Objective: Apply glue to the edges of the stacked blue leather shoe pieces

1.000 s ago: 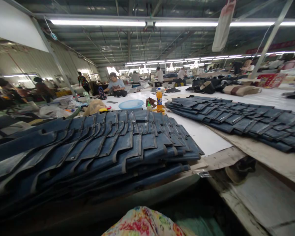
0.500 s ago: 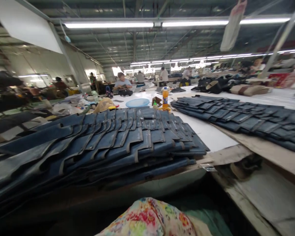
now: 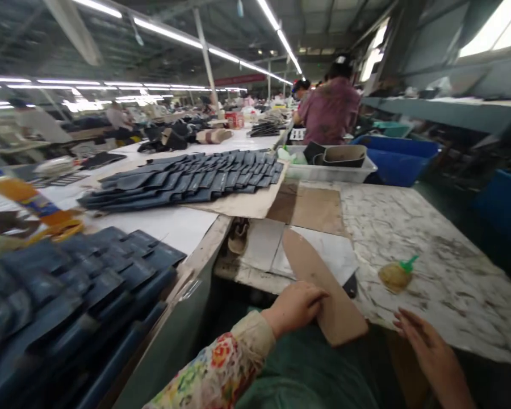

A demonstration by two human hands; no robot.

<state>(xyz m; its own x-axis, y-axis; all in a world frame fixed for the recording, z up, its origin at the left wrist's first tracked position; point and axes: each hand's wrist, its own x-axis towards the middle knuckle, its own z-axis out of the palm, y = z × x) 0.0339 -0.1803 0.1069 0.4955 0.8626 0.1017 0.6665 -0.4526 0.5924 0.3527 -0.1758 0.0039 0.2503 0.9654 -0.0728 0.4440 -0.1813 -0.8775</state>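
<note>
We see the stained bench [image 3: 455, 301], blue pieces [image 3: 72, 284] stacked to its left and, over a white sheet [image 3: 336, 250], a tan pointed panel [image 3: 319, 272]. Left hand [image 3: 296, 307]: grip curled at the panel's side, hold unclear. Right hand [image 3: 430, 346]: grip loosely open, empty. Just beyond: a green-tipped bottle [image 3: 395, 277].

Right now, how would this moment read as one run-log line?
left hand: touching brown panel | right hand: open, apart from panel | nearby: green-tipped bottle on streaked white surface
</note>
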